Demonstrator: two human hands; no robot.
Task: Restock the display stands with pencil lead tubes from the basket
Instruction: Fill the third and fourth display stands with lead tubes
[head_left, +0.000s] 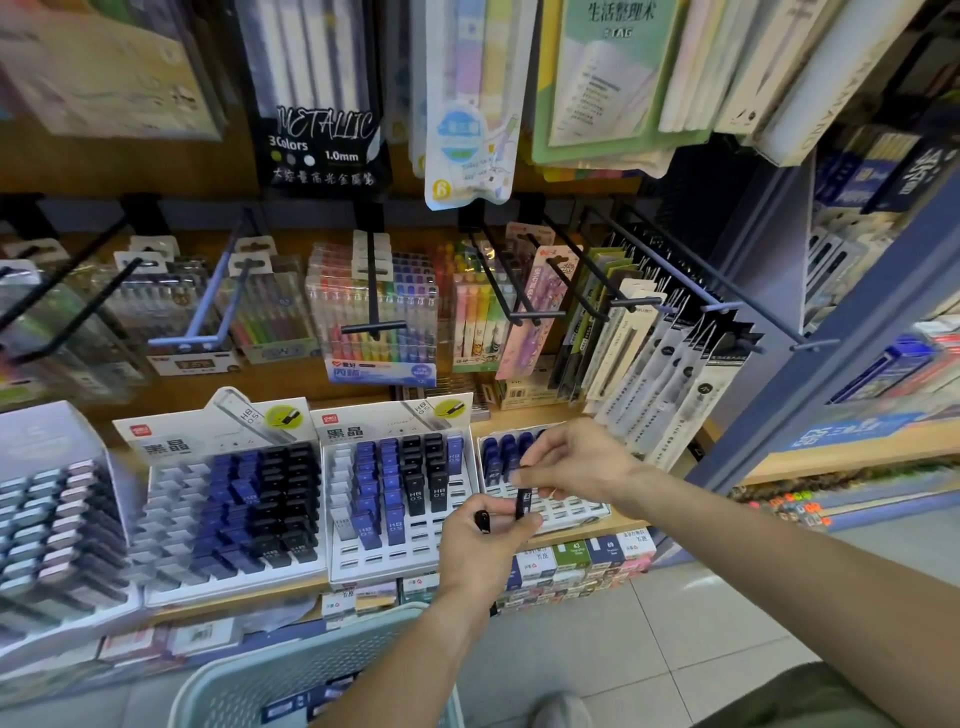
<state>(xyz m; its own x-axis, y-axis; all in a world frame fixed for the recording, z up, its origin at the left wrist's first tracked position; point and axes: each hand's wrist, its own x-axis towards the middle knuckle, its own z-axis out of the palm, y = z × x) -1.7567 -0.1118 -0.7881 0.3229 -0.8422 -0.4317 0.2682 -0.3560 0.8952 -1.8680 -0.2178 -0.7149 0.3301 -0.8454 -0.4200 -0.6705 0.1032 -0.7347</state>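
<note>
Pencil lead tubes: right hand (576, 462) pinches one (521, 503) above the left hand (480, 545), which grips another (483, 521). Next, probably, slot it into the stand (566, 506) just beneath the hands.

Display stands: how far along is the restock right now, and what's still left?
Partly done. The left stand looks nearly full. The middle stand holds blue and black tubes but shows empty front slots. In hand: the right hand pinches a dark tube over the right stand, and the left hand holds another. Left: the right stand's many empty slots, and packs still in the basket.
</note>
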